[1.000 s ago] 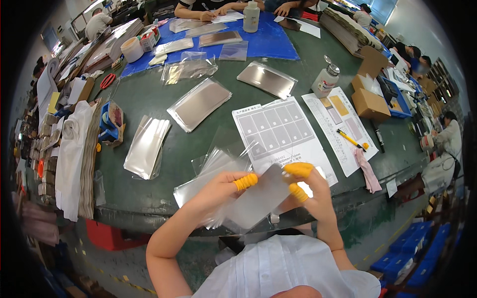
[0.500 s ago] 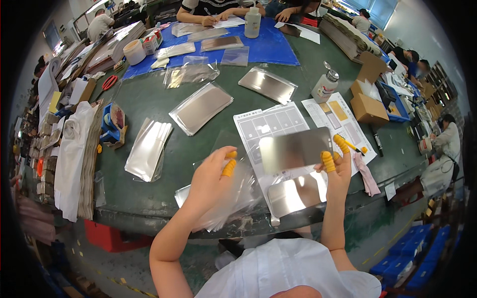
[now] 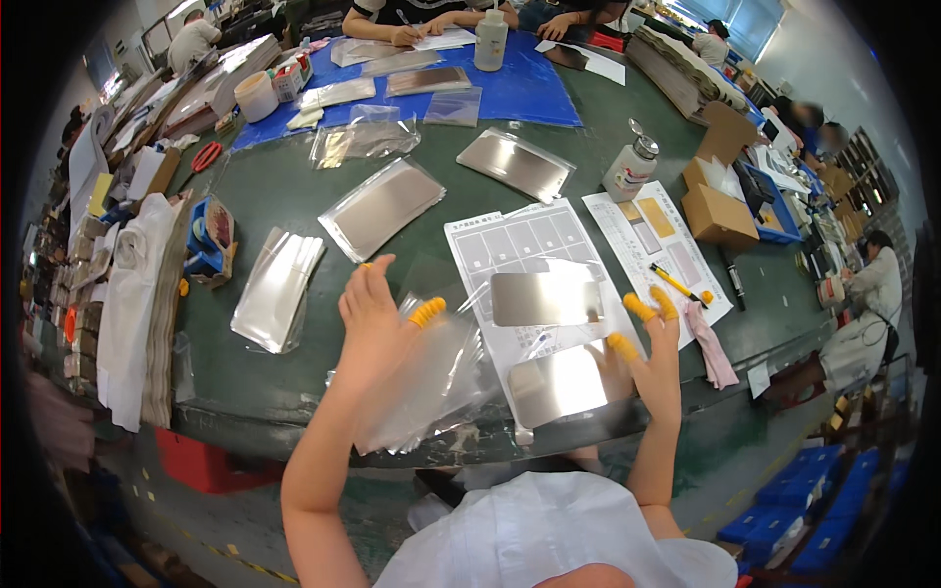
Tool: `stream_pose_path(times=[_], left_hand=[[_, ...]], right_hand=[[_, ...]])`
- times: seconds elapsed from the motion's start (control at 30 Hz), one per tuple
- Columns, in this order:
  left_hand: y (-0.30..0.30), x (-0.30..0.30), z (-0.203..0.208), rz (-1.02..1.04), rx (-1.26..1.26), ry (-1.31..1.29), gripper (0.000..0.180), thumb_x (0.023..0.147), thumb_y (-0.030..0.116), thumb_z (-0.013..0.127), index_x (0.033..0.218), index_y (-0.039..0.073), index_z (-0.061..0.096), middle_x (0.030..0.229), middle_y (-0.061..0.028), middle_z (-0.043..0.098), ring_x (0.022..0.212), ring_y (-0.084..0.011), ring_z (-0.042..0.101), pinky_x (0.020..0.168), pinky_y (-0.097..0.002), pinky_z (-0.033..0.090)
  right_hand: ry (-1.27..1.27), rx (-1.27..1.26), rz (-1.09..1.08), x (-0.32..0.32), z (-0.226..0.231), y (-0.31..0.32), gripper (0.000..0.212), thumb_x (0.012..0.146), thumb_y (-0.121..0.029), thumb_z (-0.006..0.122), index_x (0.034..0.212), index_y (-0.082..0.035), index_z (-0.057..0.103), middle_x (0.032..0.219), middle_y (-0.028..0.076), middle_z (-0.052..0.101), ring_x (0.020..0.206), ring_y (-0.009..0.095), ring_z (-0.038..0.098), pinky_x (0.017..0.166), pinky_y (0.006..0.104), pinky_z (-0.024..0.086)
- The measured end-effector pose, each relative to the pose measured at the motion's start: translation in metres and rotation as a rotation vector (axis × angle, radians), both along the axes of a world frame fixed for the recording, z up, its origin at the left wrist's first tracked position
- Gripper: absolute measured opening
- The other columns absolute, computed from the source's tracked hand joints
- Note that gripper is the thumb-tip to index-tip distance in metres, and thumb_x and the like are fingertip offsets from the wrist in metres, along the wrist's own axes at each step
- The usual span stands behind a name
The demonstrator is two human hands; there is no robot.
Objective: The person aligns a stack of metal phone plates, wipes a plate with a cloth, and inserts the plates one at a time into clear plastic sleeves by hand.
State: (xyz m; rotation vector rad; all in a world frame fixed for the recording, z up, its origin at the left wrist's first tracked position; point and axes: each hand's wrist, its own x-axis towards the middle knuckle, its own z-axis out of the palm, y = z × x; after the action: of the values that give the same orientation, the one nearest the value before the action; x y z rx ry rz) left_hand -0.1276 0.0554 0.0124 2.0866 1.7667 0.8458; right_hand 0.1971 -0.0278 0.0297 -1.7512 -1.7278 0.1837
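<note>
Two likely faults, scuffing and slippage, threaten the upper plate (image 3: 545, 299) and the lower plate (image 3: 559, 380).
Both shiny plates appear to rest on the printed sheet (image 3: 515, 240), slightly apart, the lower at the upper's six o'clock. Right hand (image 3: 659, 365), at the lower plate's three o'clock, has spread digits close to its corner; contact cannot be told. Left hand (image 3: 376, 321), at the upper plate's nine o'clock, is spread beside clear film sleeves (image 3: 446, 377). Yellow finger cots (image 3: 427, 312) cover only some digits, so a bare fingertip could smudge a plate. Sliding one plate across the other could scratch both; a careless tug toward six o'clock could carry the lower one over the edge of the desk (image 3: 260, 382).
</note>
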Motion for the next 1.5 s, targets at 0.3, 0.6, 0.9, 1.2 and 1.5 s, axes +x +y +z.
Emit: stream_pose_path(times=[0.3,0.6,0.9,1.2,1.5], left_hand=[[0.012,-0.013,-0.010,-0.034,0.004,0.148,0.045,0.067,0.003,0.064,0.110,0.007,0.051,0.108,-0.0095,0.047,0.112,-0.0278,0.039,0.099,-0.0425,0.022],[0.014,-0.012,0.001,-0.026,0.105,-0.214,0.028,0.072,-0.004,0.057,0.097,0.008,0.056,0.098,-0.0085,0.060,0.099,-0.0251,0.056,0.091,-0.0357,0.037],[0.000,-0.019,0.034,-0.196,-0.325,-1.374,0.025,0.091,0.005,0.050,0.115,0.001,0.047,0.101,-0.0123,0.062,0.087,-0.0269,0.066,0.076,-0.0367,0.055],[-0.022,0.013,0.038,-0.368,-0.839,-1.175,0.023,0.086,0.005,0.060,0.108,0.001,0.055,0.097,-0.0142,0.066,0.085,-0.0190,0.066,0.080,-0.0326,0.053],[-0.031,0.012,0.034,-0.447,-0.930,-1.121,0.027,0.078,0.003,0.070,0.103,0.000,0.059,0.089,-0.0118,0.069,0.084,-0.0132,0.065,0.078,-0.0256,0.049]], right_hand=[[0.014,-0.272,-0.023,0.014,0.000,-0.040,0.064,0.064,-0.028,0.080,0.119,-0.004,0.055,0.120,0.015,0.040,0.114,0.029,0.039,0.097,0.0347,0.033],[0.256,-0.138,-0.205,0.010,-0.002,-0.040,0.035,0.070,-0.013,0.076,0.101,-0.002,0.064,0.094,0.008,0.052,0.082,0.019,0.052,0.075,0.0259,0.043],[0.970,0.053,-0.166,0.008,0.005,-0.035,0.032,0.089,-0.007,0.059,0.120,-0.002,0.053,0.075,-0.001,0.057,0.057,0.003,0.046,0.051,0.0148,0.033],[1.051,0.558,-0.029,-0.005,0.013,-0.011,0.032,0.092,-0.010,0.055,0.121,0.000,0.048,0.089,0.003,0.062,0.060,0.005,0.048,0.051,0.0169,0.036],[1.074,0.706,0.084,-0.021,0.019,-0.002,0.030,0.092,-0.007,0.054,0.120,0.001,0.048,0.094,0.005,0.063,0.065,0.004,0.053,0.051,0.0152,0.038]])
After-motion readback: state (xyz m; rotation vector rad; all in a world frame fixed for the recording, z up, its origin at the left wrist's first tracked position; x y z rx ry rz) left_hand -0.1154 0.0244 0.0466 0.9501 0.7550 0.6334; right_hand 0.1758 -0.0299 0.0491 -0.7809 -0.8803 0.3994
